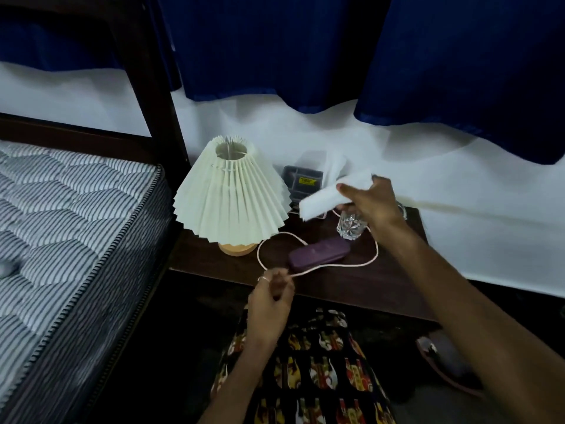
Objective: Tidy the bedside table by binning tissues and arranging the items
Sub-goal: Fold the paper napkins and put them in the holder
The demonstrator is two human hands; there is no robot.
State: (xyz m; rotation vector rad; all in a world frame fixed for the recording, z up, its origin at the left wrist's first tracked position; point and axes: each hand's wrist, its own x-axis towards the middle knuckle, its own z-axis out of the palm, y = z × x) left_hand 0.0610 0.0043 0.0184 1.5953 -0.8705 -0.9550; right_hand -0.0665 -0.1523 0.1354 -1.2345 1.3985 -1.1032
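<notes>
Above the bedside table (382, 280), right hand's (371, 203) grip pinches tissue (324, 198).

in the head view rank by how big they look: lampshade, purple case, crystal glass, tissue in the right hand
1. lampshade, clearly largest
2. tissue and purple case, about alike; the tissue is raised nearer the camera, so unranked
3. crystal glass, smallest, partly hidden by the right hand

A dark wooden bedside table (382, 280) stood against the white wall, just beside the bed frame. On its left part rested a lamp with a cream pleated paper shade and a round wooden base (230, 191). Behind it, near the wall, sat a grey compartmented plastic organiser (301, 182). A cut-glass tumbler (348, 228) stood towards the right, and a purple oblong case (319, 254) lay in front of it. A thin pink cable (371, 258) looped around the case across the tabletop.
</notes>
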